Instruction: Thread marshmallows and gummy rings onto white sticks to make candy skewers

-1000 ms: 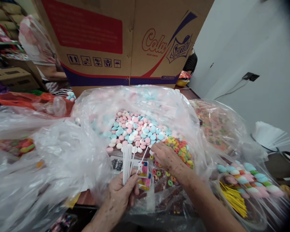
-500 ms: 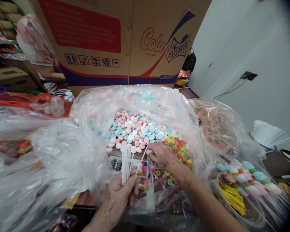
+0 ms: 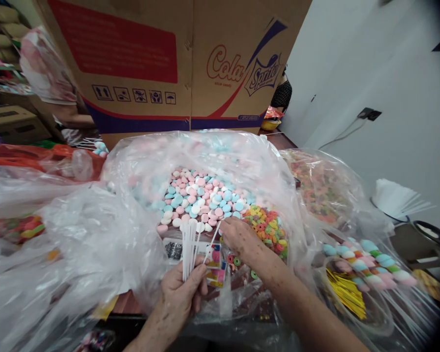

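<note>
My left hand (image 3: 178,296) is closed around a bundle of thin white sticks (image 3: 187,249), most of them upright. One stick (image 3: 211,244) leans out to the right, its top by the fingertips of my right hand (image 3: 240,238). Those fingers are pinched together, and what they hold is hidden. Behind both hands lies a pile of pink, blue and white round marshmallows (image 3: 200,195). Ring-shaped gummies (image 3: 266,225) in yellow, orange and green lie just beyond my right hand, with a few loose rings nearer me.
Plastic bags surround the candy, including a big clear bag (image 3: 205,146). A tall cardboard box (image 3: 139,58) stands behind. At right are finished marshmallow skewers (image 3: 370,264), a tub with gold twist ties (image 3: 346,296) and white sticks (image 3: 399,198). A person's arm (image 3: 71,116) shows at left.
The whole view has shifted slightly, moving things a little to the left. Both hands keep nearly the same pose, with the right fingertips still at the leaning stick's top.
</note>
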`<state>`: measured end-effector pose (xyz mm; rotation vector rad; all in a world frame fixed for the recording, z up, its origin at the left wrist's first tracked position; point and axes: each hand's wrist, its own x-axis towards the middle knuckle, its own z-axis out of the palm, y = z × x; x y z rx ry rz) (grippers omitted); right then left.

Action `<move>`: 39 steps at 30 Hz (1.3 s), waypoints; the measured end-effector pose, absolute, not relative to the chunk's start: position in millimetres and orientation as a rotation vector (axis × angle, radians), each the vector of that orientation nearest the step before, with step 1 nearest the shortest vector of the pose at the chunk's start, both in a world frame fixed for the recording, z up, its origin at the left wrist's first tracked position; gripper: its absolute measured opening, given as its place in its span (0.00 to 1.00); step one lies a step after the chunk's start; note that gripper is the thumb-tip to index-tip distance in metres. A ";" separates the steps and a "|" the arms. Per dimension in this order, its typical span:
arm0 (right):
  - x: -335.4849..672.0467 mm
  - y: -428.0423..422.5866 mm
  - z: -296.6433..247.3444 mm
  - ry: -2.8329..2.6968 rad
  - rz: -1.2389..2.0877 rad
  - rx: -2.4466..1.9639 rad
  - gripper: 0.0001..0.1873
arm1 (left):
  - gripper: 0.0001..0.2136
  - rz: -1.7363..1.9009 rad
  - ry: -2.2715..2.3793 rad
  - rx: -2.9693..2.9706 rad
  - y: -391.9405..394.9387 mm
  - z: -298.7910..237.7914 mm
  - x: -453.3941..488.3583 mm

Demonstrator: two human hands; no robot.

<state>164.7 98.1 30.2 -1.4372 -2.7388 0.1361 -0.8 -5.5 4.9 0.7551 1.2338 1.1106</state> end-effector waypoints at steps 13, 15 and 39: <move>172.8 101.0 37.4 -2.280 0.420 -1.524 0.10 | 0.23 1.105 1.242 0.793 -4.2 0.3 0.0; 180.0 100.8 37.3 -1.924 0.728 -1.460 0.06 | 0.23 1.092 1.236 0.812 -4.1 -5.1 0.1; 183.7 93.4 54.3 -1.173 1.557 -1.006 0.13 | 0.16 1.022 1.327 0.969 -2.2 -21.5 3.1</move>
